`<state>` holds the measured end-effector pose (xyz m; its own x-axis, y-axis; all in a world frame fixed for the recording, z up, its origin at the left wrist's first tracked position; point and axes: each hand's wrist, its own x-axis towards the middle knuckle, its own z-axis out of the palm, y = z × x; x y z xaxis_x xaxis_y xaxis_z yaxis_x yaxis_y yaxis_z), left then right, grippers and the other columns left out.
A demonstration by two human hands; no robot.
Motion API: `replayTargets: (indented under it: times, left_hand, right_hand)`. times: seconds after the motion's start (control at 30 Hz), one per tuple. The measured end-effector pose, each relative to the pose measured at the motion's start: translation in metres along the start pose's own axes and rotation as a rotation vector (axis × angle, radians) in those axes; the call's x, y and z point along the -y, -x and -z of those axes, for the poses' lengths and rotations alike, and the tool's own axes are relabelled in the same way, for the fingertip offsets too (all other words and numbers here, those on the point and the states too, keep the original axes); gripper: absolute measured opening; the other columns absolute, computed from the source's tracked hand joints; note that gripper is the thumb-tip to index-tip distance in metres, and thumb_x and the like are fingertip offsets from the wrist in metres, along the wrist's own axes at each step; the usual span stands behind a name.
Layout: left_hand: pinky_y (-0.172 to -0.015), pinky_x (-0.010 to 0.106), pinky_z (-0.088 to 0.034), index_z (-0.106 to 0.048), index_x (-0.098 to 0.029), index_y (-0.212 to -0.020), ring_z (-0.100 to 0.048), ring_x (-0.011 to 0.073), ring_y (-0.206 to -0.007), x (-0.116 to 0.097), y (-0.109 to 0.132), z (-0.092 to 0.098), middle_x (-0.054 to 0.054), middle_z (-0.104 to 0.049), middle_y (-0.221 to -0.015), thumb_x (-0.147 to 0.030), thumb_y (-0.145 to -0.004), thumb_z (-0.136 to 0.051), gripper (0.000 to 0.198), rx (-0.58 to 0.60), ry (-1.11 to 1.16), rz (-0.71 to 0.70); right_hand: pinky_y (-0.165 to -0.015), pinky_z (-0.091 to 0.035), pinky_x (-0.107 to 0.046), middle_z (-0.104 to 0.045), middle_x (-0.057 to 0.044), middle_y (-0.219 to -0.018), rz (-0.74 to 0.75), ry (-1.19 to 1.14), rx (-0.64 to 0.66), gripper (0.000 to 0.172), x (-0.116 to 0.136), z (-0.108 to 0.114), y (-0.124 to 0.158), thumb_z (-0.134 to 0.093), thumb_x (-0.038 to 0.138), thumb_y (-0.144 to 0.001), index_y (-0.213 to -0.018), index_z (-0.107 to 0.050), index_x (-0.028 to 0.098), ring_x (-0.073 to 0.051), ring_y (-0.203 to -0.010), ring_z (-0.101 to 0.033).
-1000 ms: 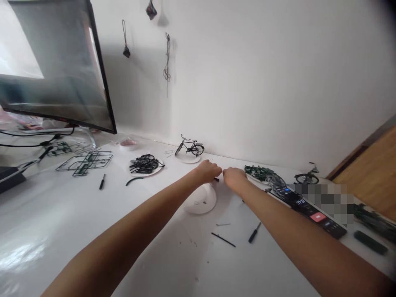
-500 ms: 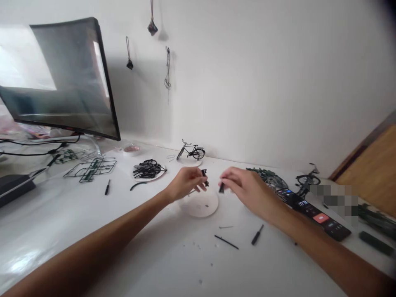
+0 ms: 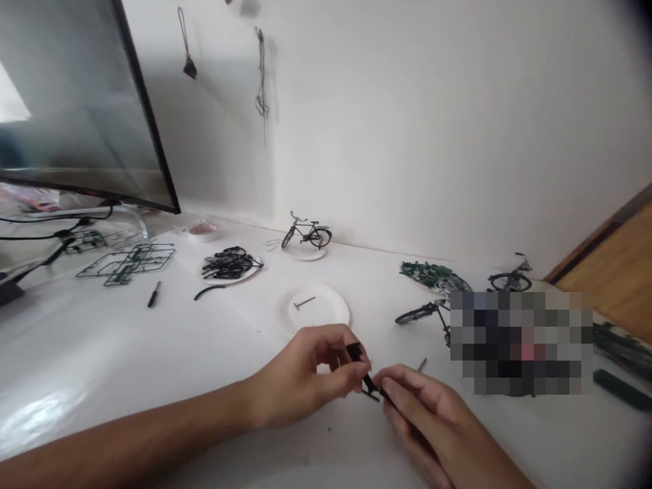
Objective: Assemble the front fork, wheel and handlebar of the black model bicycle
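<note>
My left hand (image 3: 305, 373) is closed, pinching a small black plastic part (image 3: 355, 352) between thumb and fingers. My right hand (image 3: 425, 414) meets it at the part's lower end, with thumb and fingertips pressed together on a small dark piece (image 3: 382, 392) that is mostly covered. Whether the two pieces are joined I cannot tell. Behind the left hand lies a white paper plate (image 3: 333, 295) with a thin T-shaped metal piece (image 3: 304, 303) on it. A thin black rod on the table shows partly between my hands.
A model bicycle (image 3: 310, 236) stands by the wall. To the left are a plate of black parts (image 3: 229, 263), green sprue frames (image 3: 135, 261), a screwdriver (image 3: 154, 294) and a monitor (image 3: 76, 102). At right are green parts (image 3: 425, 273), another model bicycle (image 3: 418, 312) and a blurred-out patch.
Both hands have come down toward me and closed together, from being apart above the paper plate. The plate is now uncovered. The view has shifted slightly downward and to the right.
</note>
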<state>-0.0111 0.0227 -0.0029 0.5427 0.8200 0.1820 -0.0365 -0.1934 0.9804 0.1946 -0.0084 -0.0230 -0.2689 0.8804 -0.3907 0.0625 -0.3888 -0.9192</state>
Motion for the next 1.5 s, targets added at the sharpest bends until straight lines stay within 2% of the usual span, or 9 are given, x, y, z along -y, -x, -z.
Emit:
replayTargets:
  times: [0.1,0.23,0.37,0.5,0.63,0.73,0.87,1.23,1.5]
  left_hand:
    - [-0.068,0.025,-0.046,-0.064,-0.014,-0.092,-0.056,0.0111,-0.072,0.003,0.005,-0.004,0.005,-0.066,-0.081,-0.021,-0.090,-0.061,0.007,-0.040,-0.191,-0.174]
    - [-0.065,0.022,-0.048,-0.067,-0.013,-0.092,-0.054,0.0102,-0.074,0.008,0.008,-0.006,0.005,-0.061,-0.086,-0.008,-0.086,-0.061,0.011,-0.108,-0.325,-0.397]
    - [-0.070,0.022,-0.049,-0.069,-0.014,-0.105,-0.057,0.0109,-0.081,0.006,0.010,-0.002,0.008,-0.062,-0.096,-0.004,-0.090,-0.055,0.023,-0.073,-0.593,-0.553]
    - [-0.088,0.038,-0.049,-0.067,-0.015,-0.111,-0.058,0.0218,-0.102,-0.003,0.010,0.001,0.012,-0.066,-0.113,-0.013,-0.098,-0.046,0.025,0.066,-0.983,-0.689]
    - [-0.095,0.044,-0.045,-0.067,-0.009,-0.102,-0.060,0.0244,-0.101,-0.005,0.007,-0.001,0.012,-0.070,-0.097,-0.014,-0.098,-0.045,0.022,0.178,-1.163,-0.787]
    - [-0.085,0.038,-0.048,-0.067,-0.010,-0.096,-0.059,0.0207,-0.086,-0.002,0.004,0.001,0.009,-0.067,-0.084,-0.015,-0.097,-0.047,0.020,0.278,-1.210,-0.754]
    - [-0.077,0.034,-0.046,-0.066,-0.014,-0.101,-0.058,0.0175,-0.083,-0.001,0.003,0.007,0.007,-0.067,-0.091,-0.020,-0.099,-0.048,0.019,0.329,-1.132,-0.630]
    - [-0.078,0.025,-0.048,-0.070,-0.016,-0.108,-0.061,0.0135,-0.085,0.006,0.004,0.009,0.005,-0.066,-0.093,-0.025,-0.093,-0.061,0.020,0.221,-0.673,-0.342]
    - [-0.069,0.022,-0.048,-0.070,-0.014,-0.094,-0.060,0.0106,-0.077,0.008,0.008,0.006,0.005,-0.064,-0.091,-0.025,-0.094,-0.060,0.015,0.148,-0.655,-0.285]
  right_hand:
    - [-0.036,-0.031,-0.015,-0.059,0.003,-0.076,-0.010,-0.255,0.056,0.044,-0.004,-0.006,0.004,-0.074,0.046,-0.078,-0.113,-0.060,0.025,-0.004,-0.044,-0.047]
    - [-0.062,-0.057,-0.027,-0.064,-0.003,-0.091,0.034,-0.327,0.106,0.046,-0.002,-0.009,0.007,-0.083,0.034,-0.072,-0.110,-0.061,0.020,-0.017,-0.076,-0.067]
    - [-0.080,-0.058,-0.036,-0.068,-0.004,-0.097,-0.068,-0.355,0.078,0.048,0.002,-0.006,0.008,-0.082,0.034,-0.074,-0.112,-0.055,0.022,-0.024,-0.092,-0.071]
    - [-0.082,-0.056,-0.035,-0.069,-0.008,-0.110,-0.096,-0.339,0.142,0.053,0.003,-0.006,0.010,-0.082,0.033,-0.073,-0.119,-0.058,0.023,-0.026,-0.103,-0.069]
    - [-0.096,-0.051,-0.037,-0.069,-0.007,-0.116,-0.076,-0.371,0.183,0.056,0.003,-0.007,0.012,-0.083,0.026,-0.068,-0.119,-0.062,0.023,-0.025,-0.113,-0.064]
    - [-0.101,-0.048,-0.039,-0.070,-0.007,-0.116,-0.068,-0.383,0.180,0.056,0.003,-0.007,0.012,-0.083,0.022,-0.068,-0.121,-0.063,0.023,-0.024,-0.113,-0.064]
    - [-0.098,-0.051,-0.038,-0.068,-0.008,-0.123,-0.081,-0.405,0.211,0.057,0.001,-0.004,0.011,-0.080,0.021,-0.071,-0.125,-0.061,0.022,-0.023,-0.110,-0.067]
    - [-0.089,-0.057,-0.037,-0.074,-0.012,-0.114,-0.176,-0.448,0.212,0.039,-0.001,0.002,0.009,-0.069,0.028,-0.086,-0.123,-0.062,0.018,-0.026,-0.109,-0.069]
    - [-0.082,-0.060,-0.037,-0.072,-0.013,-0.116,-0.152,-0.404,0.201,0.035,0.005,0.000,0.012,-0.066,0.028,-0.090,-0.122,-0.060,0.016,-0.027,-0.106,-0.070]
